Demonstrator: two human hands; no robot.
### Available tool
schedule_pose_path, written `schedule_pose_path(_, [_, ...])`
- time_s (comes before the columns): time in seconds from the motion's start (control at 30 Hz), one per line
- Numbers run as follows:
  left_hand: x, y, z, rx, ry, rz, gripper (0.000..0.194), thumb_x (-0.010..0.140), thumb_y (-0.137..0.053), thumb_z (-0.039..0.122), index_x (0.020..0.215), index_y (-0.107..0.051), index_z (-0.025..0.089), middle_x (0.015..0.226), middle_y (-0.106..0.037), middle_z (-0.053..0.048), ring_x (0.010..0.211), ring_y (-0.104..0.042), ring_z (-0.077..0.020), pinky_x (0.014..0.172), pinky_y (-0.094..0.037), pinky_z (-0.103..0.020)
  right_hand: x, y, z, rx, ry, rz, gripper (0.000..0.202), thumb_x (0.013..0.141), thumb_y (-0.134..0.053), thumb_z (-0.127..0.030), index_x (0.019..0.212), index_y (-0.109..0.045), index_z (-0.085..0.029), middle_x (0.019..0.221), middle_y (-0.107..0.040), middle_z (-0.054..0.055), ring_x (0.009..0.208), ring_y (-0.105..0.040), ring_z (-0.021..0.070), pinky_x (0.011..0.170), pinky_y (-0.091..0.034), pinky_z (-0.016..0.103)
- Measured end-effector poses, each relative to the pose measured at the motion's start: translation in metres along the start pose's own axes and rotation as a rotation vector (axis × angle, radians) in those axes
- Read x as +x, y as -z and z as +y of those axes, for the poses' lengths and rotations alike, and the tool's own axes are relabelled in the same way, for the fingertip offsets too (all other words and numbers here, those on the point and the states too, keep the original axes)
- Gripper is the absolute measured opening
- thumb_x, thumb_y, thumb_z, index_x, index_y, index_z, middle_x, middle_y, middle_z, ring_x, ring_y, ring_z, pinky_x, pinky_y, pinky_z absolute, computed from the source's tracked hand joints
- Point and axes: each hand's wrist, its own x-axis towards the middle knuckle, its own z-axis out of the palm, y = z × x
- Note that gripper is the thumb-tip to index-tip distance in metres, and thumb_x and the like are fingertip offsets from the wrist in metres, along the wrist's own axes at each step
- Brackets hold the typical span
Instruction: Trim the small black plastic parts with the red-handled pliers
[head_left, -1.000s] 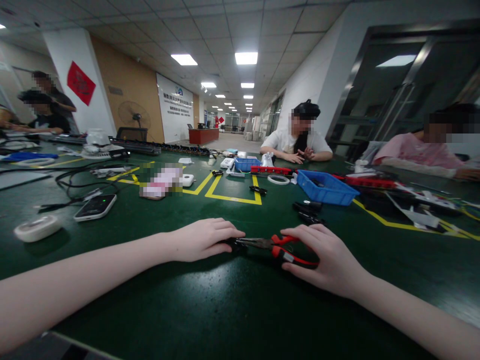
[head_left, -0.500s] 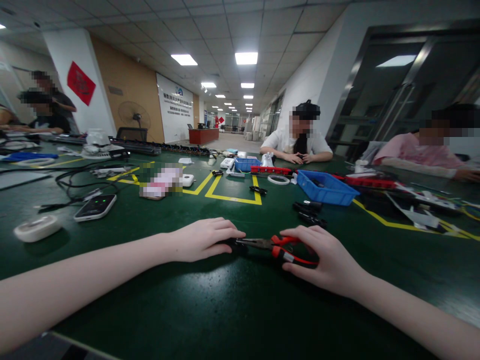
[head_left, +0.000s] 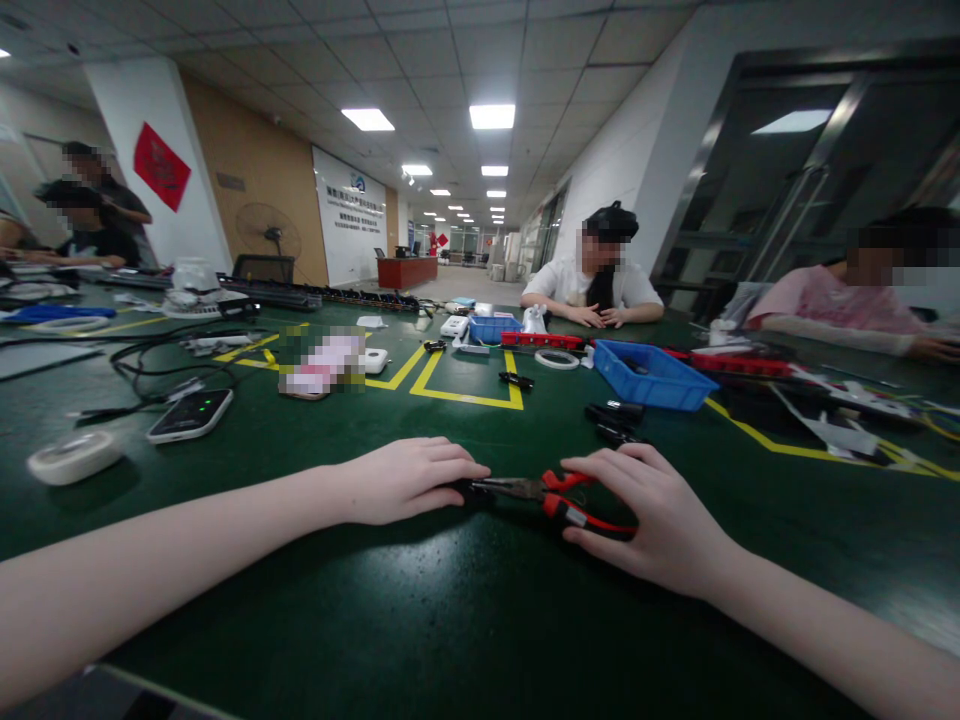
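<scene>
Red-and-black long-nose pliers (head_left: 574, 508) lie low over the green table, their metal jaws pointing left. My right hand (head_left: 649, 510) is curved around the handles, with fingertips on the upper one. The jaw tips meet a small black piece (head_left: 477, 490), whose details are too dark to make out. My left hand (head_left: 416, 480) has its fingers closed on that piece from the left. Beyond my right hand lie several black parts (head_left: 615, 418). Another small black part (head_left: 517, 381) rests by the yellow tape square.
A blue bin (head_left: 652, 378) stands at the right, behind the black parts. To the left are a black-and-white device (head_left: 191, 414), a white roll (head_left: 75, 457), black cables and a phone-like item (head_left: 322, 368). A person (head_left: 596, 270) sits across the table; another sits at the right.
Both hands and the pliers have stayed nearly in place. The fingers of my right hand have shifted slightly on the handles. The person across has moved their head and hands a little.
</scene>
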Motion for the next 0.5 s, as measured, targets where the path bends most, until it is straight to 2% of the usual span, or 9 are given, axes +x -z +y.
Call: schedule_pose_path(0.5, [-0.0003, -0.0001, 0.0008, -0.019, 0.004, 0.013, 0.035, 0.104, -0.049, 0.028, 0.138, -0.052, 0.019, 0.129, -0.063, -0.012, 0.115, -0.061, -0.0245, 0.100, -0.049, -0.037, -0.0018, -0.0016, 0.0005, -0.028, -0.009, 0.023, 0.047, 0.085, -0.069, -0.046, 0.125, -0.060, -0.022, 0.107, -0.074, 0.009, 0.094, -0.070, 0.0260, 0.090, -0.047, 0.045])
